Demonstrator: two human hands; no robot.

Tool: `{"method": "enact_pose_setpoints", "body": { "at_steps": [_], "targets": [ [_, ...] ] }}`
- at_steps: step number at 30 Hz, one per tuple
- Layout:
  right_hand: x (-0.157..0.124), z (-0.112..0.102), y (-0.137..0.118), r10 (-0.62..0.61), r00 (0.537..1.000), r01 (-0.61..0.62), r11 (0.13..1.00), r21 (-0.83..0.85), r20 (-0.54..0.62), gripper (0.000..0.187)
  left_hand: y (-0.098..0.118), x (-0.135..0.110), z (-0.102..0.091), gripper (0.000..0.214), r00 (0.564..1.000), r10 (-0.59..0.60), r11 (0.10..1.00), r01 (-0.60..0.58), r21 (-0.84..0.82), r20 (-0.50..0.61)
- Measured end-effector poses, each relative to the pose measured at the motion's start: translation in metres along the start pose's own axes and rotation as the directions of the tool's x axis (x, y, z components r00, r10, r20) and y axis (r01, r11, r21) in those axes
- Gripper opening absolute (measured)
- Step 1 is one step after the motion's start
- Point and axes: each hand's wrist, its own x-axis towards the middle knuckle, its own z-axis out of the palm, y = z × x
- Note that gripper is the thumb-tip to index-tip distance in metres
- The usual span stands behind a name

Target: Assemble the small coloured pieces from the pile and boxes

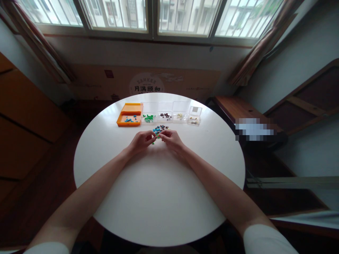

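A loose pile of small blue, brown and green plastic pieces lies on the round white table. At the near edge of this pile, my left hand and my right hand meet almost tip to tip. Fingers and thumb are pinched together on both. Bits of green show by the fingertips, but whatever is pinched is too small to make out. One green piece rests on the table just below my left fingers.
Behind the pile stands an orange open-lidded box with blue pieces. To its right are clear boxes with green pieces, brown pieces, pale yellow pieces and tiny mixed parts. A wooden bench stands beyond the table's right edge.
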Motion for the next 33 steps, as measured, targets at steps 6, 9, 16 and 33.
{"method": "enact_pose_setpoints", "body": {
  "at_steps": [6,9,16,33],
  "targets": [
    [0.002,-0.013,-0.010,-0.005,0.997,0.008,0.999,0.034,-0.082,0.033,0.000,0.001,-0.001,0.021,1.000,-0.025,1.000,0.025,0.007,0.013],
    [0.008,-0.031,-0.018,0.001,0.975,0.024,0.994,0.108,-0.224,0.029,-0.001,0.001,-0.001,0.020,0.999,-0.037,0.999,0.036,0.016,0.026],
    [0.022,-0.081,-0.046,-0.009,0.805,0.118,0.982,0.145,-0.593,0.018,-0.002,0.001,-0.002,0.020,0.998,-0.044,0.999,0.045,-0.011,0.043],
    [0.056,-0.146,-0.002,-0.051,0.560,-0.354,0.888,-0.295,-0.827,0.013,-0.006,0.001,-0.002,0.022,0.998,-0.051,0.998,0.052,-0.018,0.040]
  ]
}}
